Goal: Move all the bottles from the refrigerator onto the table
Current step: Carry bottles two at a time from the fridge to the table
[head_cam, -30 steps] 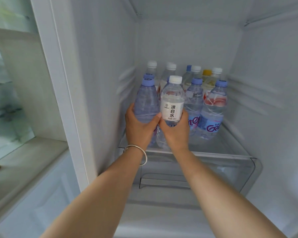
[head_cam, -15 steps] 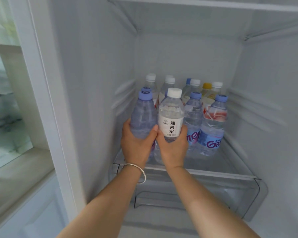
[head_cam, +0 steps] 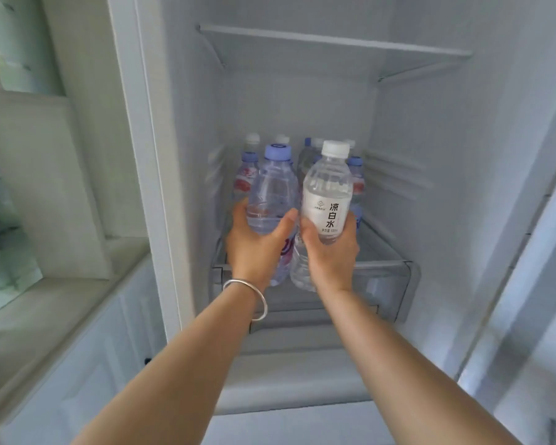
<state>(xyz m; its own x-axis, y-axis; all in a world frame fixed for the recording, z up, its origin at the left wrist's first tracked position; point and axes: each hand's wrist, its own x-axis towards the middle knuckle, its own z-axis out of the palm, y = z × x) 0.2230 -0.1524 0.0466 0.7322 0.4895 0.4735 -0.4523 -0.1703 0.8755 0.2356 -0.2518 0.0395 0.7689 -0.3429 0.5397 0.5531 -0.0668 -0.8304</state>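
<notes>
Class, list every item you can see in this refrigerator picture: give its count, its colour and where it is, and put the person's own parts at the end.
blue-capped bottle: one, clear, held at front left.
white-capped bottle: one, clear with white label, held at front right.
bottles on shelf: several, exact count hidden; clear with blue or white caps, behind the held pair.
glass shelf: one, clear, under the bottles.
upper shelf: one, white-edged, above.
drawer: one, clear, below the shelf.
bracelet: one, silver, left wrist.
left hand: grips the blue-capped bottle.
right hand: grips the white-capped bottle.
</notes>
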